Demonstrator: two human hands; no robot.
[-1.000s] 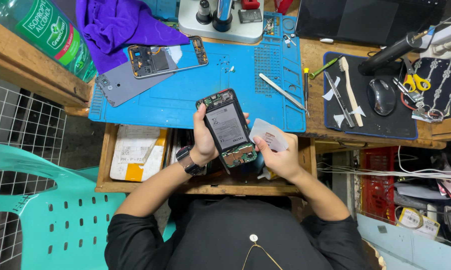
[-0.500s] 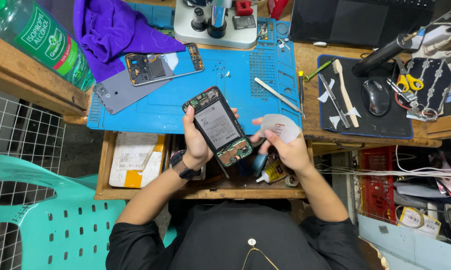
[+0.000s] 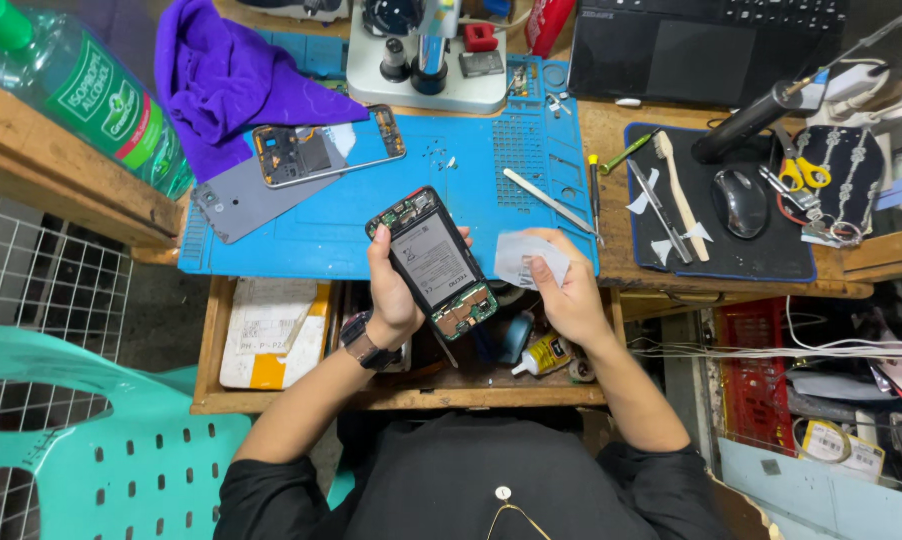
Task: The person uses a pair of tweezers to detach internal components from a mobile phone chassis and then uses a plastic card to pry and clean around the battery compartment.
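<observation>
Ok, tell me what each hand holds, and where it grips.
Left hand: opened black phone, gripped by its long edges. Right hand: thin white sheet, pinched at one edge.

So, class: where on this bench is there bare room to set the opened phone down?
Free: the blue mat between the grey back cover and the tweezers. Crowded: the black mat with mouse and tools, and the open drawer.

Wooden workbench (image 3: pixel 611 130) across the upper frame. Directly on it: blue work mat (image 3: pixel 371 215) at centre, black pad (image 3: pixel 731 245) at right, laptop (image 3: pixel 706 50) at upper right, purple cloth (image 3: pixel 231 75) at upper left, partly over the mat. Open drawer (image 3: pixel 271 400) below, lower centre.
</observation>
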